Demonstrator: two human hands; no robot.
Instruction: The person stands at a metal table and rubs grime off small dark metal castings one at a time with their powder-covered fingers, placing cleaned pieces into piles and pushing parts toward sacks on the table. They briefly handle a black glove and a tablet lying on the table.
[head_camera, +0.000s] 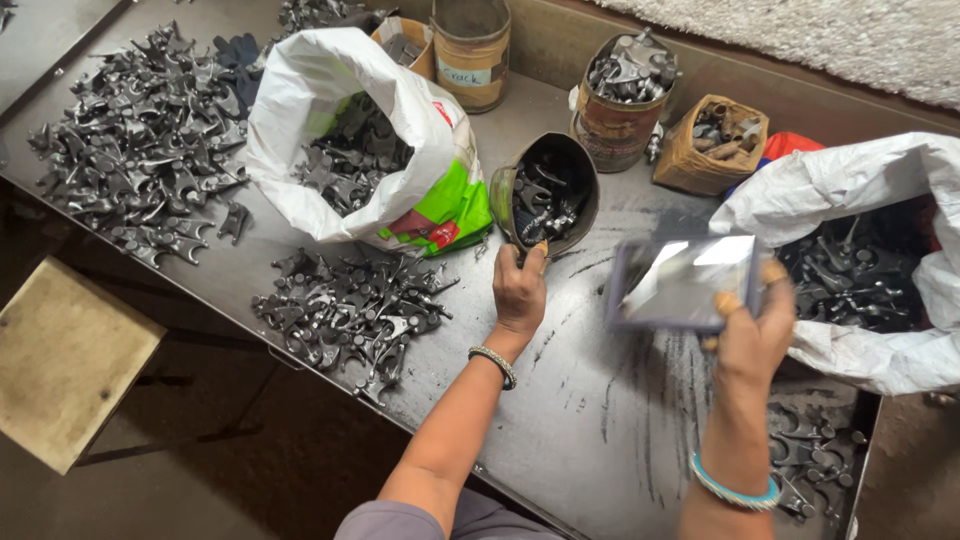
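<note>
The right hand was nearest the camera, raised above the bench to the right of the tilted tin bowl, its grip closed on a flat, shiny rectangular tray. The tray was blurred, so I could not tell whether it carried anything. The left hand lay just in front of the bowl, fingers curled on its near rim; the bowl leaned toward the person with dark metal parts inside.

Judged from this, the bowl needed a steady hold at the rim, tipped slowly, so parts would slide rather than spill; the tray would do best low and level, close under the bowl's lip.

Left of the bowl lay a loose heap of forged parts, and behind that an open white sack holding more. Right of the bowl sat another white sack, also filled. Farther left of the bowl spread a large pile of parts. Behind the bowl stood a rusty can of parts, a small brown carton and a taller tin.
</note>
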